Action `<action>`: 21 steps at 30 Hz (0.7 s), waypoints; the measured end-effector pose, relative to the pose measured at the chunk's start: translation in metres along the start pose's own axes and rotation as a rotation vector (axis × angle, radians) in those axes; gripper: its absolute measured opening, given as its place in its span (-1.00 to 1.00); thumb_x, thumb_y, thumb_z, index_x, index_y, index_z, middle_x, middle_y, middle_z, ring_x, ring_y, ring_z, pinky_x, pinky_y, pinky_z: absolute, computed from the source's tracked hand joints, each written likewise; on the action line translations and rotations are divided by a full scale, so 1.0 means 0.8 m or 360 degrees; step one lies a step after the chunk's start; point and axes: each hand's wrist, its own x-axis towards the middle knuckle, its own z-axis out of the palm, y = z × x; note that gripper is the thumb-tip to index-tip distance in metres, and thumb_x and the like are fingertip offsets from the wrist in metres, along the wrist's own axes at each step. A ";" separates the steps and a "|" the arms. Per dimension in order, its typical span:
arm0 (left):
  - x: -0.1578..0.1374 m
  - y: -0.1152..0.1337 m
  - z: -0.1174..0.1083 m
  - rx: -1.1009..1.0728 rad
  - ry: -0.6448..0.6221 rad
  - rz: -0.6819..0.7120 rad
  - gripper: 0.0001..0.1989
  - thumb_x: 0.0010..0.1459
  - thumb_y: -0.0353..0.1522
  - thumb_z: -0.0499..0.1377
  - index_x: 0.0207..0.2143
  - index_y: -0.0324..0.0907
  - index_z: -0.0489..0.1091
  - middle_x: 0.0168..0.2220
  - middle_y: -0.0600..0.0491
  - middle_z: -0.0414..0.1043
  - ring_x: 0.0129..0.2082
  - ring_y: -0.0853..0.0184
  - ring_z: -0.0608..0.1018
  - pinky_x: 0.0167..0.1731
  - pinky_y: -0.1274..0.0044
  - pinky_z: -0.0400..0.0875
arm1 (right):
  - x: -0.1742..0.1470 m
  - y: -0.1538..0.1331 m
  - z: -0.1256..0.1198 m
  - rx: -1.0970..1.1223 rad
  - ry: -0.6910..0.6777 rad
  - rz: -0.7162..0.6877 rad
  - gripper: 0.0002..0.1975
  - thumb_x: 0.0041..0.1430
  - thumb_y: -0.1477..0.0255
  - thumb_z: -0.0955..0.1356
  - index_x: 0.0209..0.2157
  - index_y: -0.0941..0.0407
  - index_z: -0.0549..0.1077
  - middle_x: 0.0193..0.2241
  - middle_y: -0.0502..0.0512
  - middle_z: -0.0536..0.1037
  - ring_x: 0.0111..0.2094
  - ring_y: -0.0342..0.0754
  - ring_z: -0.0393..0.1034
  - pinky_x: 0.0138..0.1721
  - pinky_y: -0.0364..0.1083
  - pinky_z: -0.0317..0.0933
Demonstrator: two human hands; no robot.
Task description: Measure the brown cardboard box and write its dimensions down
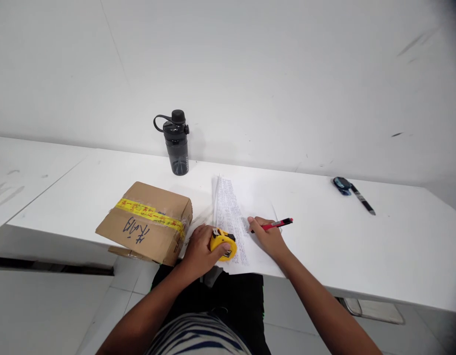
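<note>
My left hand [201, 252] is closed around a yellow tape measure [228, 238] with black parts, held over the lower left of some paper sheets [228, 202]. Rows of small handwriting cover the left part of the top sheet; its right part is white. In my right hand [268, 239] is a red pen [274, 225] with a dark end, its tip hidden behind my fingers, which rest on the paper. Just left of my left hand sits a cardboard box [159, 199] with yellow printed tape and dark handwritten marks.
A dark shaker bottle [177, 148] stands near the wall behind the box. At the right lie a small dark blue device [341, 185] and a black marker-like pen [363, 199]. The box overhangs the front edge of the white table [361, 246].
</note>
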 end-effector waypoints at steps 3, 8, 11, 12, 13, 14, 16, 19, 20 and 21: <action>0.000 0.000 0.000 0.0002 -0.0017 0.0002 -0.80 0.15 -0.20 0.17 -0.32 -0.13 0.30 -0.30 0.02 0.40 -0.18 0.18 0.43 -0.16 0.36 0.32 | 0.000 -0.001 -0.001 -0.0012 0.0010 -0.0004 -0.52 0.22 0.10 0.24 -0.66 0.08 0.37 -0.65 0.01 0.39 -0.51 -0.05 0.30 -0.42 -0.09 0.19; 0.000 0.001 0.000 -0.0004 -0.0016 -0.0003 -0.79 0.09 -0.23 0.23 -0.28 -0.13 0.32 -0.27 0.02 0.42 -0.15 0.17 0.44 -0.13 0.35 0.33 | -0.001 -0.003 -0.001 -0.0057 0.0146 -0.0035 -0.54 0.22 0.07 0.25 -0.59 0.08 0.43 -0.59 0.03 0.43 -0.47 -0.03 0.33 -0.38 -0.07 0.22; -0.003 0.003 -0.001 -0.0002 -0.0015 0.0003 -0.75 0.04 -0.26 0.27 -0.26 -0.14 0.33 -0.26 0.01 0.43 -0.15 0.17 0.44 -0.13 0.35 0.33 | 0.002 0.002 0.000 -0.0108 0.0464 -0.0038 -0.65 0.22 0.11 0.26 -0.25 0.09 0.47 -0.28 0.12 0.49 -0.27 0.01 0.36 -0.23 -0.04 0.24; -0.004 0.003 -0.001 -0.0002 -0.0023 0.0011 -0.74 0.03 -0.26 0.28 -0.25 -0.15 0.34 -0.25 0.01 0.43 -0.16 0.17 0.45 -0.14 0.36 0.34 | 0.005 0.006 0.000 -0.0127 0.0573 -0.0027 -0.62 0.22 0.13 0.26 -0.10 0.10 0.42 -0.16 0.16 0.45 -0.22 0.02 0.34 -0.20 -0.02 0.25; -0.006 0.003 -0.002 -0.0001 -0.0033 0.0029 -0.73 0.02 -0.26 0.29 -0.24 -0.15 0.34 -0.25 0.01 0.44 -0.16 0.17 0.46 -0.15 0.36 0.34 | 0.008 0.010 0.001 -0.0147 0.0652 -0.0011 -0.57 0.21 0.16 0.27 0.02 0.11 0.34 -0.08 0.20 0.39 -0.21 0.02 0.33 -0.19 -0.01 0.25; -0.007 0.003 -0.001 0.0001 -0.0040 0.0056 -0.71 0.01 -0.26 0.29 -0.23 -0.15 0.34 -0.25 0.01 0.45 -0.17 0.17 0.46 -0.16 0.37 0.34 | 0.011 0.015 0.001 -0.0165 0.0694 0.0005 -0.50 0.19 0.20 0.28 0.11 0.12 0.26 -0.02 0.23 0.34 -0.23 0.01 0.32 -0.20 0.01 0.26; -0.011 0.001 0.000 0.0011 -0.0031 0.0137 -0.69 0.01 -0.22 0.30 -0.23 -0.14 0.35 -0.24 0.00 0.47 -0.18 0.17 0.47 -0.16 0.36 0.34 | 0.016 0.022 0.001 -0.0192 0.0701 0.0027 -0.39 0.16 0.27 0.29 0.22 0.13 0.14 0.01 0.26 0.30 -0.29 -0.01 0.31 -0.22 0.03 0.27; -0.017 -0.006 0.005 0.0048 0.0007 0.0318 -0.65 0.01 -0.15 0.30 -0.23 -0.13 0.36 -0.22 -0.03 0.50 -0.18 0.17 0.49 -0.09 0.32 0.32 | 0.018 0.024 0.001 -0.0195 0.0727 -0.0035 -0.35 0.17 0.31 0.28 0.26 0.14 0.06 0.07 0.31 0.26 -0.29 -0.02 0.33 -0.21 0.04 0.28; -0.020 -0.008 0.007 0.0050 0.0012 0.0396 -0.63 -0.01 -0.12 0.31 -0.23 -0.13 0.36 -0.22 -0.02 0.51 -0.18 0.17 0.50 -0.04 0.29 0.30 | 0.016 0.021 0.000 -0.0183 0.0760 -0.0078 -0.35 0.17 0.30 0.28 0.26 0.13 0.06 0.10 0.32 0.25 -0.28 -0.02 0.34 -0.23 0.03 0.28; -0.024 -0.010 0.009 0.0037 0.0019 0.0476 -0.60 -0.03 -0.10 0.32 -0.23 -0.12 0.37 -0.23 -0.02 0.52 -0.19 0.17 0.52 0.01 0.26 0.27 | 0.012 0.017 0.000 -0.0164 0.0787 -0.0126 -0.36 0.18 0.29 0.29 0.26 0.12 0.08 0.11 0.32 0.25 -0.27 -0.02 0.34 -0.26 0.01 0.28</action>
